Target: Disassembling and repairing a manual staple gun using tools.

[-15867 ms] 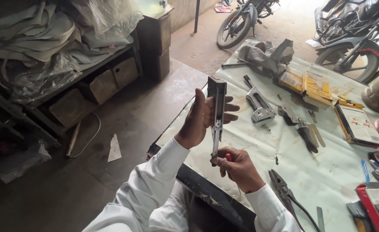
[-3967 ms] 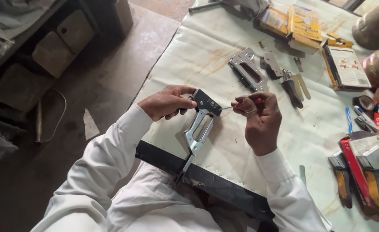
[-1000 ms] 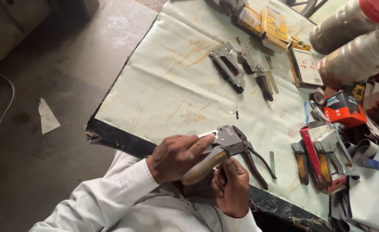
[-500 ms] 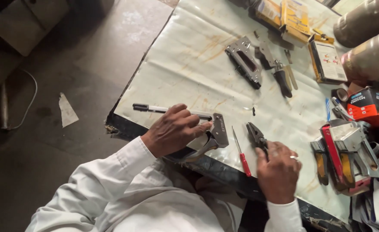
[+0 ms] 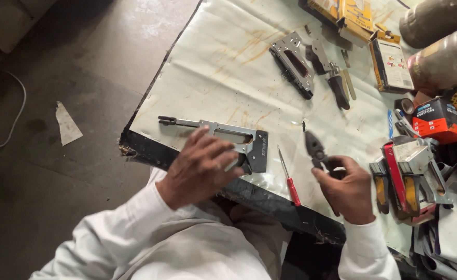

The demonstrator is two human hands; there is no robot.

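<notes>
Head view: stained white table cover [image 5: 223, 67] over grey concrete floor [image 5: 83, 67] — left hand [image 5: 200, 168] grips stapler [image 5: 239, 142], right hand [image 5: 348, 189] pliers [image 5: 316, 148].

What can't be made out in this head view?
- Pliers: handles hidden inside the right hand.
- Staple gun: lower body covered by the left hand and its fingers.
- Cylindrical containers: cut off by the top right edge.
- Pile of tools at the right: overlapping, so single items are unclear.
</notes>
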